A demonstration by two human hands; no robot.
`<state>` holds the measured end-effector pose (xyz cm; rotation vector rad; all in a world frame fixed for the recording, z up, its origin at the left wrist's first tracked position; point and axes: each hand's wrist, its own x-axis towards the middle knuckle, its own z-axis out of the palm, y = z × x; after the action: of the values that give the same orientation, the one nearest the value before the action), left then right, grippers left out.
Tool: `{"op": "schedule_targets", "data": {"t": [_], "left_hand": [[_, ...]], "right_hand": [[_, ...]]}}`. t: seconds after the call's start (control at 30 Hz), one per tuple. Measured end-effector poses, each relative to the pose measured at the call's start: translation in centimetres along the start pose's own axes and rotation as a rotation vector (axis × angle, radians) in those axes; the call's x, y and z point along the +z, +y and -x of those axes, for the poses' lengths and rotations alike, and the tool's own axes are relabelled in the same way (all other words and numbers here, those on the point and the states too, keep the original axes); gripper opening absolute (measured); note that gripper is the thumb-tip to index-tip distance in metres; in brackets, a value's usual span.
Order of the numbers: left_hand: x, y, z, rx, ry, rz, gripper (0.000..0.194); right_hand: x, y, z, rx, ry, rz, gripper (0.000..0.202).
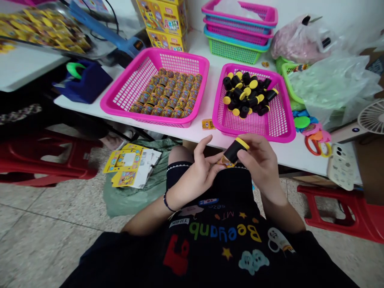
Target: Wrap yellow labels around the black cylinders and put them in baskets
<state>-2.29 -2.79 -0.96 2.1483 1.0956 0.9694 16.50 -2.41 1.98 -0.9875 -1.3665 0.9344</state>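
Note:
Above my lap, my right hand (259, 162) grips a small black canister with a yellow lid (233, 152), tilted with its lid up and to the right. My left hand (199, 170) pinches a small orange printed label (227, 162) between thumb and fingers at the canister's lower end; whether the label is stuck on there I cannot tell. Just beyond, a pink basket (255, 130) contains a loose pile of black canisters with yellow lids (244, 94). To its left, a larger pink basket (117, 100) holds rows of canisters in colourful printed wraps (171, 96).
A small orange printed packet (208, 124) lies between the baskets. Stacked baskets (237, 48) and yellow boxes (165, 20) stand behind. At left is a blue tape dispenser (85, 82); at right, scissors (313, 146), a phone (342, 166) and a fan (373, 116). Red stools (345, 212) flank me.

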Motion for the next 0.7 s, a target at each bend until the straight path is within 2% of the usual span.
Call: {"op": "schedule_targets", "data": {"t": [0.23,0.4,0.57,0.7], "left_hand": [[-0.05,0.00,0.18,0.016,0.031,-0.040,0.064],[0.07,0.13,0.14,0.077,0.012,0.025,0.070],[0.43,-0.14,0.40,0.020,-0.052,0.149,0.076],[0.49,-0.40,0.57,0.022,-0.046,0.083,0.076]], "right_hand": [[-0.14,-0.16,0.36,0.023,0.023,-0.085,0.033],[-0.29,0.15,0.19,0.065,0.003,-0.090,0.034],[-0.25,0.32,0.26,0.054,-0.008,-0.123,0.030],[-0.56,0.42,0.24,0.063,-0.041,-0.072,0.032]]}}
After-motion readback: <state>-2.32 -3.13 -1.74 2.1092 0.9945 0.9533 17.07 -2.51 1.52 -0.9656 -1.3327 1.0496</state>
